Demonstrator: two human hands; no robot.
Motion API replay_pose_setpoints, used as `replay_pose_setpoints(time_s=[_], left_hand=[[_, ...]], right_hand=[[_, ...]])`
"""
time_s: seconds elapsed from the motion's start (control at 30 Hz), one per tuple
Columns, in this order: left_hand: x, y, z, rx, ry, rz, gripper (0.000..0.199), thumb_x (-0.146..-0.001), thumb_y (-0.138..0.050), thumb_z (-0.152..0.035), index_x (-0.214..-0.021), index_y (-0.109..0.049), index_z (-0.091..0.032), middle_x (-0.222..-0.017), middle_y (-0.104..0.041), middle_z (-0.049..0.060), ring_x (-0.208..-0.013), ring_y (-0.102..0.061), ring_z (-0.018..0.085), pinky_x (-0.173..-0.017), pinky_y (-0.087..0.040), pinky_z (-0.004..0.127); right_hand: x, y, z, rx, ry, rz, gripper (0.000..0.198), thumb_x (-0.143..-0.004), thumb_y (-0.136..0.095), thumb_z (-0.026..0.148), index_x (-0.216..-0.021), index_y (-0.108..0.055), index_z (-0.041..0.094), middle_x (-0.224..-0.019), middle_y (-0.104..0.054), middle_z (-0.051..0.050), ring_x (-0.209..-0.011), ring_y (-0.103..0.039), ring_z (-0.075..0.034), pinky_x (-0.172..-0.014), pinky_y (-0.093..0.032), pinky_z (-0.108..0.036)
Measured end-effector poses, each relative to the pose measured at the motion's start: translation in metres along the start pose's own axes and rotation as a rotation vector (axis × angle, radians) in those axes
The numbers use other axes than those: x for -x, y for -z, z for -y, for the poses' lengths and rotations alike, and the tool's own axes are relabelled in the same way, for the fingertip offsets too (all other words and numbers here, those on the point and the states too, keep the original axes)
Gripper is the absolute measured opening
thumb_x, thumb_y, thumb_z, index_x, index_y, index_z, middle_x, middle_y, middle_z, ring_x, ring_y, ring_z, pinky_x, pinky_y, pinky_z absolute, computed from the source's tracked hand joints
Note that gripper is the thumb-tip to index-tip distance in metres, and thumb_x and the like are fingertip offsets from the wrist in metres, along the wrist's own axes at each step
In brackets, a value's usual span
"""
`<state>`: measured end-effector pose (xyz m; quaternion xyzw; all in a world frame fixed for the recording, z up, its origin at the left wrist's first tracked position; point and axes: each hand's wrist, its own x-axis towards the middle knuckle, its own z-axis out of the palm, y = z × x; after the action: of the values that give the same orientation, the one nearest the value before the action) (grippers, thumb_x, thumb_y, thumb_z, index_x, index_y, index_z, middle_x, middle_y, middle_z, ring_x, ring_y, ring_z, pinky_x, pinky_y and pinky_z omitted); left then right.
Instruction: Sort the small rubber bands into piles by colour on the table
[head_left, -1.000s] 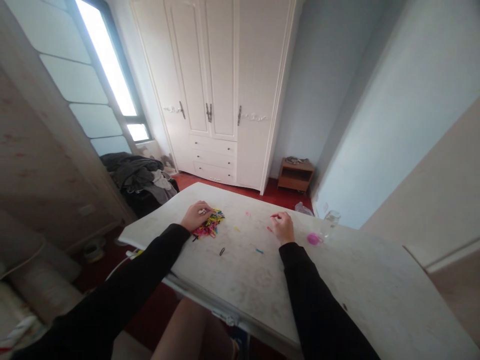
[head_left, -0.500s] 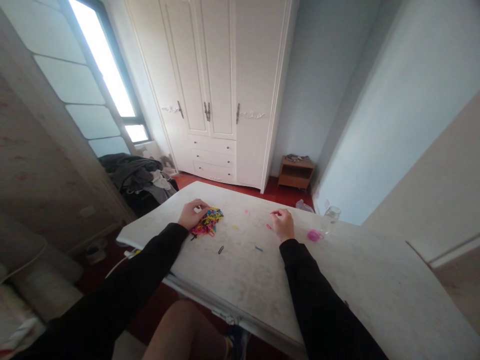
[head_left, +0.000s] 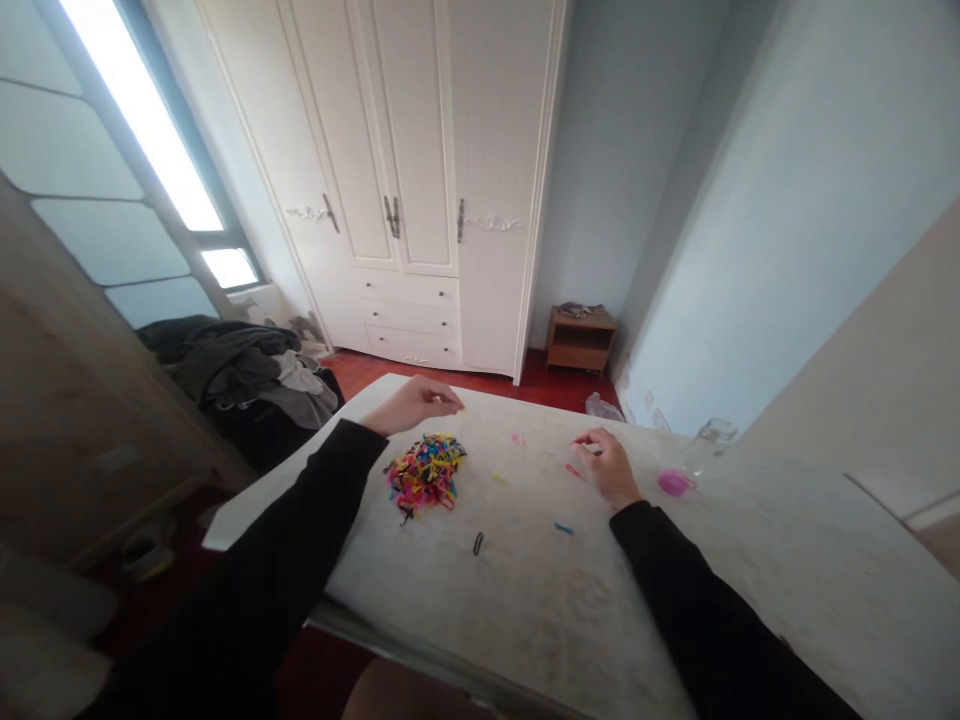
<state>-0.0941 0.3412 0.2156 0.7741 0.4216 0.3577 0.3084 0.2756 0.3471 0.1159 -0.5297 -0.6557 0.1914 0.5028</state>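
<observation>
A heaped pile of small multicoloured elastic bands point(head_left: 426, 474) lies on the white table point(head_left: 525, 610). Beyond its far right edge, my left hand point(head_left: 420, 402) is raised with thumb and fingers pinched, and a bit of yellow band point(head_left: 461, 409) shows at the tips. My right hand point(head_left: 609, 468) hovers at the right with its fingertips pressed together; whatever they hold is too small to make out. Just beside those fingers rests a red band point(head_left: 573, 471). Single bands are spread between the hands and nearer me: pink point(head_left: 517, 439), yellow point(head_left: 500, 479), blue point(head_left: 563, 528) and black point(head_left: 478, 543).
A clear jar point(head_left: 712, 445) stands at the table's right, with a round pink lid point(head_left: 676, 483) next to it. Past the table are a white wardrobe point(head_left: 412, 200), a small brown nightstand point(head_left: 581, 342) and a heap of dark clothes point(head_left: 240, 365).
My left hand has moved from the pile to the far right side of it, carrying a bit of yellow. My right hand stays by the red band. The view has shifted slightly.
</observation>
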Motion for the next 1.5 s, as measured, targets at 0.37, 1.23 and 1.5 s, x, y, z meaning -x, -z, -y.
replay_pose_setpoints(time_s=[0.37, 1.23, 1.5], left_hand=[[-0.015, -0.054, 0.005, 0.000, -0.214, 0.168, 0.019, -0.090, -0.074, -0.037, -0.086, -0.083, -0.021, -0.086, -0.078, 0.007, -0.078, -0.071, 0.019, -0.073, -0.056, 0.031], [-0.018, -0.020, 0.036, -0.352, -0.236, 0.259, 0.022, -0.072, -0.058, -0.012, -0.079, -0.078, -0.020, -0.078, -0.072, 0.003, -0.072, -0.062, 0.017, -0.069, -0.049, 0.029], [-0.017, -0.023, 0.042, -0.471, -0.154, 0.348, 0.010, -0.076, -0.068, -0.021, -0.079, -0.078, -0.021, -0.080, -0.073, 0.002, -0.075, -0.062, 0.018, -0.075, -0.048, 0.030]], right_hand=[[0.006, 0.002, 0.013, 0.102, 0.024, 0.074, 0.013, -0.079, -0.062, 0.032, -0.074, -0.070, 0.024, -0.089, -0.068, -0.005, -0.090, -0.062, -0.024, -0.076, -0.051, -0.036], [0.008, 0.004, 0.025, 0.124, 0.117, 0.091, 0.011, -0.078, -0.061, 0.026, -0.071, -0.068, 0.023, -0.086, -0.069, -0.005, -0.088, -0.062, -0.023, -0.076, -0.050, -0.035], [0.008, 0.004, 0.025, 0.119, 0.096, 0.101, 0.009, -0.077, -0.061, 0.025, -0.073, -0.069, 0.022, -0.086, -0.068, -0.005, -0.089, -0.062, -0.023, -0.076, -0.050, -0.034]])
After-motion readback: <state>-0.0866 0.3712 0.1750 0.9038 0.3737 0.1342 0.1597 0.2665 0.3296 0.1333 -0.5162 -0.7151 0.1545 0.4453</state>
